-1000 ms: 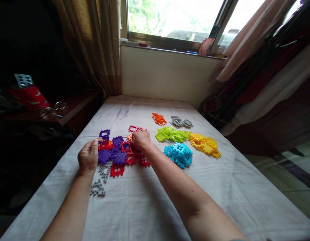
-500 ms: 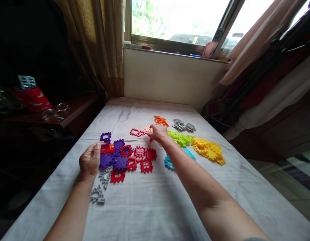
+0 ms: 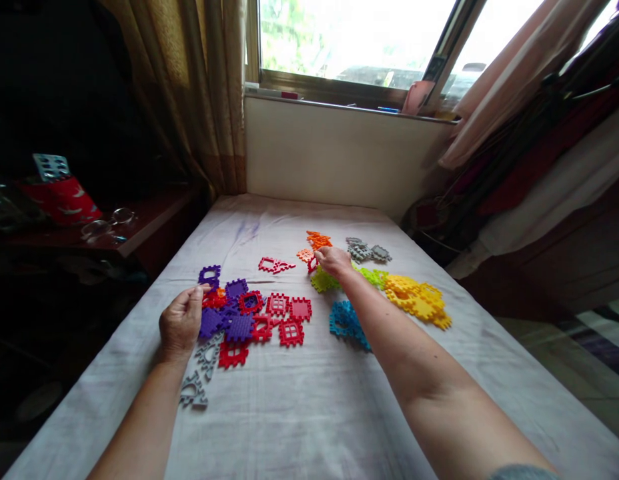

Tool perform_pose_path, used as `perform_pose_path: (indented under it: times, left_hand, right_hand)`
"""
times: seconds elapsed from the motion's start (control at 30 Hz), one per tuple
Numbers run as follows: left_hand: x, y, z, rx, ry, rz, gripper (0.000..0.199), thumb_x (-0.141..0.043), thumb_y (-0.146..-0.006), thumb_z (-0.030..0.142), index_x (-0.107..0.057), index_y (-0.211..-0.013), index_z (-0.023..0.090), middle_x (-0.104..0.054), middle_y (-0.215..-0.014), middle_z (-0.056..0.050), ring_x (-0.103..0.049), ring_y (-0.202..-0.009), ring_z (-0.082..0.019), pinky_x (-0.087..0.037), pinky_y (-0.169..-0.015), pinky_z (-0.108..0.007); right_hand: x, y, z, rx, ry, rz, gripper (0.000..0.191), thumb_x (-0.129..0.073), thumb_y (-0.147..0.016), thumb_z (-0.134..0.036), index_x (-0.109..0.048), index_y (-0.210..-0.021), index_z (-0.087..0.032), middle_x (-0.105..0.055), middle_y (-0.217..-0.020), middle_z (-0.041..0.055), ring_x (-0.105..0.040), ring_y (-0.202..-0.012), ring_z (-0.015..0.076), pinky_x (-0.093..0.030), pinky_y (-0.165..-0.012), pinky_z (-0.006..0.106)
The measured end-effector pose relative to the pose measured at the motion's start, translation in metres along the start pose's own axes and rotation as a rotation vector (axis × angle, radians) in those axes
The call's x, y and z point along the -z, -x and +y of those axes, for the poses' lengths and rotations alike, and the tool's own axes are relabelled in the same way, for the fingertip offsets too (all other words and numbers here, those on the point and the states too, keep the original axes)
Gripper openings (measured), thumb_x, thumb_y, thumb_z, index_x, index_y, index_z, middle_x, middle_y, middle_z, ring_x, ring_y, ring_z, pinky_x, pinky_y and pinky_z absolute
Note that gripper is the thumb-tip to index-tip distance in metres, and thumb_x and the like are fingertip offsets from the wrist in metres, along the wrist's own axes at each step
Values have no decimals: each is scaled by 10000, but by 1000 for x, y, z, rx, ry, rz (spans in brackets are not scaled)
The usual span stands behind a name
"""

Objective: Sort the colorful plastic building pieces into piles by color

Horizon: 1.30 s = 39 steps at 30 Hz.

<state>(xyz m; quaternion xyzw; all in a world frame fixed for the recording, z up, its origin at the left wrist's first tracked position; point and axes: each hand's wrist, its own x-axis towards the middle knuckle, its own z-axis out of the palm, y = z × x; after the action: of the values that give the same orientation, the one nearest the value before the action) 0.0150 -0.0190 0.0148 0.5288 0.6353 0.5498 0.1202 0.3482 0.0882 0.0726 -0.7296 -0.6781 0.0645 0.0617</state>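
My left hand is closed at the left edge of the mixed pile, its fingertips pinching a small orange piece. Beside it lie purple toothed tiles and red ones, with grey pieces nearer me. Farther off, my right hand is closed on a red piece at its fingertips, between the orange pile and the lime green tiles. My right forearm passes over the blue tiles and partly hides them.
Yellow tiles lie at the right and a grey pile at the back of the sheet-covered surface. Two red pieces sit apart. Eyeglasses and a red container stand on the left-hand furniture.
My right hand has moved a little to the right with the red piece, uncovering a light orange tile and some green ones. My left hand has stayed nearly still.
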Motion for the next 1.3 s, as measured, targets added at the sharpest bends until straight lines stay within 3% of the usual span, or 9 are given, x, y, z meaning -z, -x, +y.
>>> perform_pose_path:
  times: [0.17, 0.4, 0.6, 0.77, 0.87, 1.0, 1.13, 1.23, 1.3]
  left_hand:
    - [-1, 0, -2, -4, 11, 11, 349, -516, -847, 479, -741, -868, 213, -776, -928, -47, -706, -932, -231, -555, -865, -330]
    - [-1, -1, 0, -13, -3, 20, 352, -512, -846, 476, -741, -872, 210, -780, -931, -47, -709, -936, -228, -554, -863, -317]
    - [-1, -1, -1, -25, -25, 16, 360, -504, -854, 484, -746, -865, 218, -783, -934, -37, -712, -931, -222, -550, -843, -304]
    - [-1, 0, 2, -9, -20, 9, 369, -505, -845, 494, -747, -855, 216, -779, -930, -45, -707, -932, -230, -550, -845, -317]
    - [0, 0, 3, -3, -25, 4, 362, -505, -843, 490, -743, -856, 218, -774, -931, -47, -704, -941, -234, -550, -857, -324]
    - [0, 0, -1, -7, -26, -1, 354, -505, -854, 499, -732, -877, 229, -768, -946, -44, -701, -954, -238, -546, -878, -332]
    - [-2, 0, -5, -23, -20, 2, 362, -501, -861, 512, -723, -902, 229, -765, -968, -52, -702, -964, -246, -540, -890, -341]
    - [-3, 0, -4, -34, -42, 9, 374, -499, -852, 525, -731, -895, 234, -771, -949, -38, -706, -942, -239, -545, -857, -325]
    - [-3, 0, -3, -30, -70, 11, 381, -501, -837, 532, -737, -895, 239, -775, -932, -23, -709, -916, -231, -550, -820, -313]
  right_hand:
    - [1, 3, -19, 103, 53, 29, 356, -465, -968, -419, -759, -1043, -232, -739, -1095, 116, -625, -1103, 257, -399, -963, 378]
    - [-27, 8, -65, 243, -31, -4, 360, -401, -999, -358, -687, -1210, -299, -738, -1129, 28, -653, -1043, 162, -451, -860, 238]
    - [-37, 20, -85, 206, -9, -48, 361, -452, -962, -335, -675, -1220, -216, -689, -1212, 137, -633, -1111, 245, -481, -895, 333]
    - [-42, 43, -104, 305, -28, -81, 347, -448, -962, -386, -675, -1192, -260, -693, -1203, 92, -637, -1091, 224, -487, -875, 315]
    - [-33, 49, -101, 350, -39, -70, 363, -473, -954, -403, -652, -1244, -276, -690, -1224, 70, -630, -1108, 219, -478, -907, 318]
    - [-2, 49, -50, 312, -50, 57, 371, -508, -940, -363, -650, -1265, -256, -657, -1299, 64, -574, -1201, 224, -436, -1001, 334]
    - [21, 64, 48, 50, -5, 255, 404, -527, -909, -327, -627, -1295, -260, -606, -1365, 83, -532, -1237, 265, -413, -1029, 411]
    - [13, 92, 121, -145, 81, 407, 505, -562, -874, -365, -559, -1368, -259, -531, -1437, 123, -458, -1299, 315, -389, -1034, 488]
    - [-2, 113, 156, -190, 149, 407, 581, -585, -855, -453, -518, -1404, -276, -483, -1471, 135, -392, -1354, 330, -352, -1055, 534]
